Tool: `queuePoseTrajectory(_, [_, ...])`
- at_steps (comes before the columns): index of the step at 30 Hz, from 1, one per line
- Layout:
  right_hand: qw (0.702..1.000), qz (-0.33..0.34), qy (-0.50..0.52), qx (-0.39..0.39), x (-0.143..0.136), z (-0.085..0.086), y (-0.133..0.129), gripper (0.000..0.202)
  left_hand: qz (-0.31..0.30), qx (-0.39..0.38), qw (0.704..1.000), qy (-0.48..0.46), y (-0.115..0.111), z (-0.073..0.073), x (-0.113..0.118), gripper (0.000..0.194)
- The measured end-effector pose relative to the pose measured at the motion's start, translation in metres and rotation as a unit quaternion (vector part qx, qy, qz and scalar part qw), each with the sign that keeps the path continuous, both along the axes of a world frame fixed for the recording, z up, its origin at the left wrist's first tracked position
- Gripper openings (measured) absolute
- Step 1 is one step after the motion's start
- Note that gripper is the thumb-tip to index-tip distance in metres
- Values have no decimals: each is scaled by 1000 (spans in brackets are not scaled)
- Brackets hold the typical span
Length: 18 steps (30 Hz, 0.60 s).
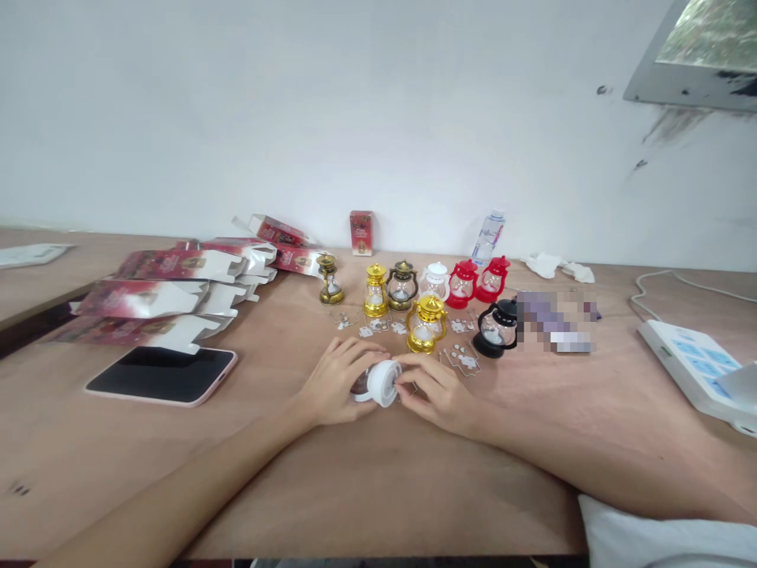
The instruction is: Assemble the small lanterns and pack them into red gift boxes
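Observation:
A small white lantern point(383, 384) lies on its side between my hands, its round base turned toward the right. My left hand point(340, 380) is wrapped around its clear body. The fingertips of my right hand point(436, 391) are pinched together at the base; whether a small part sits between them is hidden. Just beyond stand a gold lantern point(426, 325) and a black lantern point(497, 328). Behind them are another gold lantern point(374, 290), two bronze ones, a white lantern point(436, 282) and two red lanterns point(462, 284). Small white cut-out pieces and thin wires point(464, 359) lie among them.
Flattened red and white boxes point(145, 296) are piled at the left, behind a phone point(161, 375). A red box point(361, 233) and a water bottle point(490, 237) stand by the wall. Crumpled tissue point(542, 264) and a white power strip point(698, 367) with its cable are at the right.

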State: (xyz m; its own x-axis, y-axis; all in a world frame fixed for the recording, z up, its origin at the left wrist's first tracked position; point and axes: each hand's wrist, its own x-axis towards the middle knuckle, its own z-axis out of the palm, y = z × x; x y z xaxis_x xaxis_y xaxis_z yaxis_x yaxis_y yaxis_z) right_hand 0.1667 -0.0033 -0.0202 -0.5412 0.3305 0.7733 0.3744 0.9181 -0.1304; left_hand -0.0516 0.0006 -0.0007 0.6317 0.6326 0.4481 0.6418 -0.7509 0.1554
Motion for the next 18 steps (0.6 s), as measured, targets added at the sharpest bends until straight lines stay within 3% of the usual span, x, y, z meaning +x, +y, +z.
queuePoseTrajectory(7, [999, -36, -6, 0, 2, -8, 1, 9, 5, 18, 1000, 21, 5, -12, -3, 45])
queuePoseTrajectory(18, [1000, -31, 4, 7, 0, -5, 1, 10, 5, 29, 999, 12, 4, -11, -2, 42])
